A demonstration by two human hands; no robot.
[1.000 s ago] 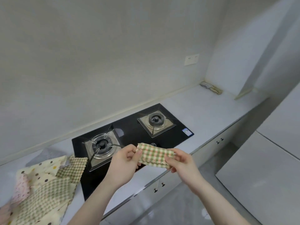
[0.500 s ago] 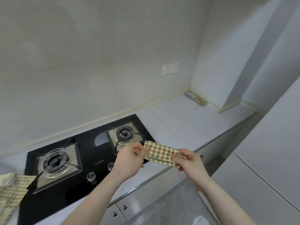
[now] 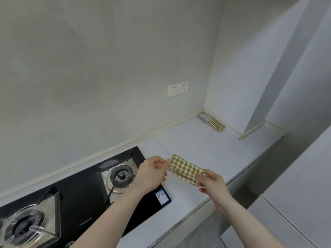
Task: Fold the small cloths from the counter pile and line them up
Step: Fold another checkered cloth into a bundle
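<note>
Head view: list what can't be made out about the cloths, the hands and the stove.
- Folded checked cloth: how many layers it has; both ends sit under the fingers of the left hand and right hand.
- Two folded cloths in the far corner: too small to read their folds.
- Counter pile: outside the frame.
- Near burner: cut by the left edge.
- Stove knobs: mostly hidden by the left forearm and bottom edge.
- Blue sticker: text too small.

A black glass gas hob (image 3: 86, 210) with two burners sits in the pale counter (image 3: 206, 145) at the near left, a blue label (image 3: 162, 196) on its right corner, and a double wall socket (image 3: 178, 88) above.
</note>
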